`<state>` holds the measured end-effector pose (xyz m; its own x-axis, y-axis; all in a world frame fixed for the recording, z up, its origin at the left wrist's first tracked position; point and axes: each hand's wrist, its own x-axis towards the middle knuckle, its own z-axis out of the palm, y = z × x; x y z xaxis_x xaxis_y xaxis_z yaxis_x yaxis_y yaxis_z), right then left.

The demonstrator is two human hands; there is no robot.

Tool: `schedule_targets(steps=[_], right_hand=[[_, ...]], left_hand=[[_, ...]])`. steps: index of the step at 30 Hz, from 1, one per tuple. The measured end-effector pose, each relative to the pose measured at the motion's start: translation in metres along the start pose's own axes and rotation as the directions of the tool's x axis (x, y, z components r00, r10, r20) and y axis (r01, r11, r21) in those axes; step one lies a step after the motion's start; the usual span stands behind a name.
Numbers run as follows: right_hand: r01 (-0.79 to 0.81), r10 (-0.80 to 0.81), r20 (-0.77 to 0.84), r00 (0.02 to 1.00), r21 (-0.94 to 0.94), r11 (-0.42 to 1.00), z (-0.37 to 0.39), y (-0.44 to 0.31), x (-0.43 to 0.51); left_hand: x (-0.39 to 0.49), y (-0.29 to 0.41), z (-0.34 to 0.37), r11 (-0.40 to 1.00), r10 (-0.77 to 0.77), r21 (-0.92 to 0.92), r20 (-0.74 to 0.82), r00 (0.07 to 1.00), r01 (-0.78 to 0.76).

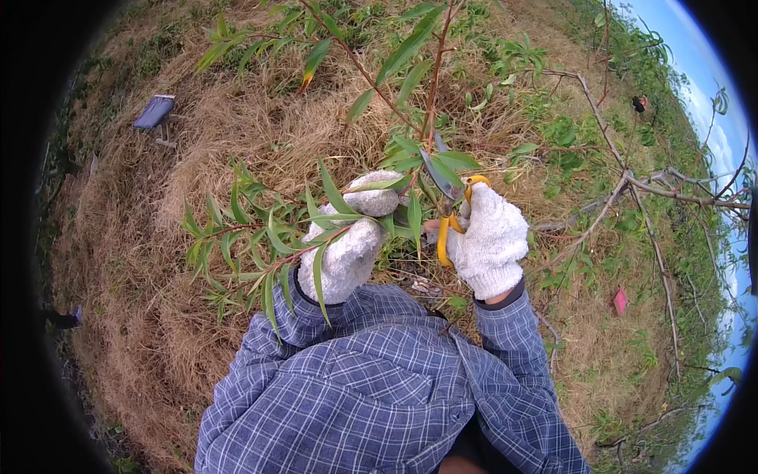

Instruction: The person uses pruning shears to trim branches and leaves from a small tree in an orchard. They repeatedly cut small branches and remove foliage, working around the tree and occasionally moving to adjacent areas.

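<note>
My left hand (349, 252), in a white knit glove, is closed around a leafy green shoot (288, 258) with a reddish stem and narrow leaves. My right hand (494, 246), gloved alike, grips pruning shears (442, 240) by their yellow handles. The metal blades (438, 173) point up and away from me, parted among the leaves near a reddish-brown upright branch (436, 77). Leaves partly cover the blades, so I cannot tell whether a stem lies between them.
Bare grey-brown branches (628, 175) spread across the right side. Dry grass (136, 237) covers the ground. A stool-like object with a blue top (154, 111) stands at upper left. A pink object (620, 301) shows at right.
</note>
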<state>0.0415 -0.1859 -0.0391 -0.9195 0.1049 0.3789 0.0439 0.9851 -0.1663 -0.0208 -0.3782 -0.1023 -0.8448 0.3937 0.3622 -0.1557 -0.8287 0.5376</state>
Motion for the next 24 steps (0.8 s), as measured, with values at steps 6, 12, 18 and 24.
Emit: schedule_targets(steps=[6,12,18,24], right_hand=[[0.048,-0.049,-0.015,0.999,-0.052,0.997,-0.004,-0.001,-0.001],[0.038,-0.04,0.019,0.999,0.107,0.994,-0.001,0.002,-0.004],[-0.479,0.315,0.362,0.878,0.654,0.585,-0.001,-0.003,-0.006],[-0.114,0.095,0.235,0.967,0.07,0.991,-0.016,-0.004,-0.003]], left_hand=[[-0.003,0.001,-0.001,0.999,-0.05,-0.004,-0.084,0.995,0.05],[-0.007,0.008,-0.007,0.983,-0.183,-0.022,-0.12,0.976,0.182],[-0.007,0.005,-0.008,0.992,-0.122,0.005,-0.125,0.985,0.124],[-0.005,0.008,-0.011,0.988,-0.116,0.095,-0.091,0.989,0.125]])
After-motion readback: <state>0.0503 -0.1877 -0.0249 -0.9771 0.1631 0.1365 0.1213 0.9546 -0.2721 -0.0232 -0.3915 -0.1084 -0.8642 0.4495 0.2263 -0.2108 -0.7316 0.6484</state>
